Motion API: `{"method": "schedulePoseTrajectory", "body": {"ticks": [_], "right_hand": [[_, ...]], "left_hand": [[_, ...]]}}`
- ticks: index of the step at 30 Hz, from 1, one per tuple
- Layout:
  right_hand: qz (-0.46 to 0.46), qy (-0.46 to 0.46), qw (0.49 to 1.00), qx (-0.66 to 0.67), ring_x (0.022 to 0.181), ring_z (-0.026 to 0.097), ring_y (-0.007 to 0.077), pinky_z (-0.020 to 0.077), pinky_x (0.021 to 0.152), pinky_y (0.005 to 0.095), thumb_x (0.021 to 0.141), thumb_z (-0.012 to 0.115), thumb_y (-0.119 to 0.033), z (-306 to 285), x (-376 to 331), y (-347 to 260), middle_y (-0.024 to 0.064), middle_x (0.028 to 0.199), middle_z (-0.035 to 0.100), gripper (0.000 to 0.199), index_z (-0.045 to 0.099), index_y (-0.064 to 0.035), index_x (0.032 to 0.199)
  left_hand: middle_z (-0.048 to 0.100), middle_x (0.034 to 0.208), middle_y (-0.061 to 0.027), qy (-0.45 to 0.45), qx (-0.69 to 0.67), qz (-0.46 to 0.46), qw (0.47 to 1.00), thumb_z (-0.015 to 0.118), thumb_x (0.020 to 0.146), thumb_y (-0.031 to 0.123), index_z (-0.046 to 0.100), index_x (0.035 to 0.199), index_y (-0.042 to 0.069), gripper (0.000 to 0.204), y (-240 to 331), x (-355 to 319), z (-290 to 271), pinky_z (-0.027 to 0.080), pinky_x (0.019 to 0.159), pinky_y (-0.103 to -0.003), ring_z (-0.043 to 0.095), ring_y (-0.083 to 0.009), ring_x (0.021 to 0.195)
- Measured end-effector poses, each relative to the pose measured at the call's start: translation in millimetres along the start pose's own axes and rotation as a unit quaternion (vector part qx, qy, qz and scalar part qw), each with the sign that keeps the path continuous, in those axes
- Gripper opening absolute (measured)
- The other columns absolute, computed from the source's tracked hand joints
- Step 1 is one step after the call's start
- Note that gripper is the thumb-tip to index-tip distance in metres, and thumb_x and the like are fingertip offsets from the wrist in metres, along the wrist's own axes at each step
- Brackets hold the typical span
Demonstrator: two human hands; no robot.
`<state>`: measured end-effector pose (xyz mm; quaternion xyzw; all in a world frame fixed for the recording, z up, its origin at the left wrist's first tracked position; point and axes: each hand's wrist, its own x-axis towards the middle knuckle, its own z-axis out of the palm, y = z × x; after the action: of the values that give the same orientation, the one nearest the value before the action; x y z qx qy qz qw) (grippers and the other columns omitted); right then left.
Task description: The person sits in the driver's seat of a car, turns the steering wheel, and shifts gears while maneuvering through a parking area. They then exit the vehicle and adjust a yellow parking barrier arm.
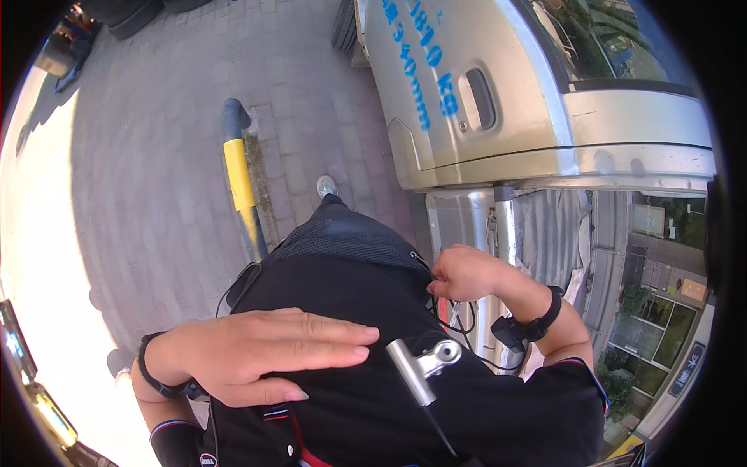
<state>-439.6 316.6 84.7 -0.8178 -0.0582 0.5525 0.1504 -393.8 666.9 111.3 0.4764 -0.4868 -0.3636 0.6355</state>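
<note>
Stretched out flat across the front of the black shirt point(358, 327), my left hand point(268, 354) has its fingers extended and holds nothing. My right hand point(468, 274) is closed at my right hip, beside the dark mesh-like cloth point(334, 243) and several thin black cables point(471, 327). Its fingertips are curled under, so what they grip is hidden. A silver bulldog clip point(412, 373) hangs at my chest, just right of my left fingertips and apart from them. Black straps circle both wrists, and a small black device point(507, 335) sits by the right one.
A silver vehicle door point(498, 148) with blue lettering stands close on my right. Ahead to the left, a bent yellow-and-black metal post point(240, 173) rises from grey paving point(171, 156). Dark tyres point(132, 17) lie at the far left. One shoe point(327, 186) shows below.
</note>
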Motion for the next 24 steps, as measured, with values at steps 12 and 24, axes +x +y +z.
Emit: {"method": "schedulePoseTrajectory", "body": {"ticks": [12,24], "right_hand": [[-0.006,0.090,0.915,0.393,0.068,0.059,0.0145,0.0465,0.064,0.0300,0.091,0.062,-0.014,28.0,15.1,53.1,0.0075,0.081,0.069,0.017,0.070,0.0007,0.092],[-0.147,0.208,0.967,0.017,0.083,0.064,0.0341,0.0514,0.071,0.0441,0.082,0.066,-0.008,28.2,22.0,59.8,0.0049,0.092,0.063,0.013,0.062,-0.0072,0.093]], "left_hand": [[0.066,0.114,-0.0171,-0.081,0.133,-0.255,0.954,0.061,0.093,0.016,0.063,0.120,0.001,0.031,-99.8,77.0,-41.2,0.047,0.097,-0.044,0.060,-0.0344,0.112],[0.063,0.113,-0.0123,-0.172,0.238,-0.210,0.932,0.068,0.087,0.010,0.069,0.113,0.005,0.027,-133.2,109.0,-35.9,0.047,0.097,-0.041,0.058,-0.0325,0.112]]}}
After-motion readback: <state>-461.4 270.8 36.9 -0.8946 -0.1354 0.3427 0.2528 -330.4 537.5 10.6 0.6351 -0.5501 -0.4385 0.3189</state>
